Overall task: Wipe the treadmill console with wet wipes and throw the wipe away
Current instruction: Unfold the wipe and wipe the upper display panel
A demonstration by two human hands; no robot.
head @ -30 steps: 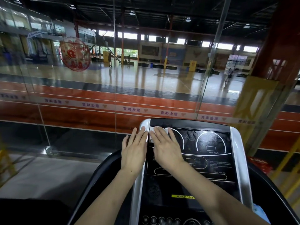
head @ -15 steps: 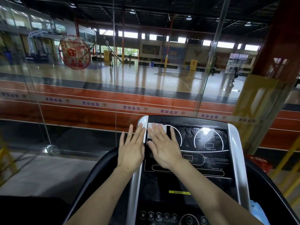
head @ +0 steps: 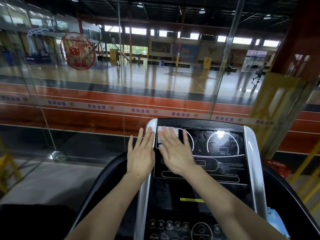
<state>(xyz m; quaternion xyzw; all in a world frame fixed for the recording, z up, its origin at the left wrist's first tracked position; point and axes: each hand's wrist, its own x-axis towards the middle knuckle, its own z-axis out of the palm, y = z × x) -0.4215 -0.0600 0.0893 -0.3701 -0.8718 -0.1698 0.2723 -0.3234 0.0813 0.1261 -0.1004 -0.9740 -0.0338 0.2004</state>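
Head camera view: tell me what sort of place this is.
Most likely a gym inside a sports hall. A treadmill console stands right in front, a glass wall behind it looks onto a red running track, and beyond that lies a polished wooden court.

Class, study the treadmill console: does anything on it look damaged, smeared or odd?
The console display's centre shows a mottled, streaky patch between the two dial arcs, possibly moisture or grime. The right hand presses the wipe flat at the top-left corner. Nothing looks broken.
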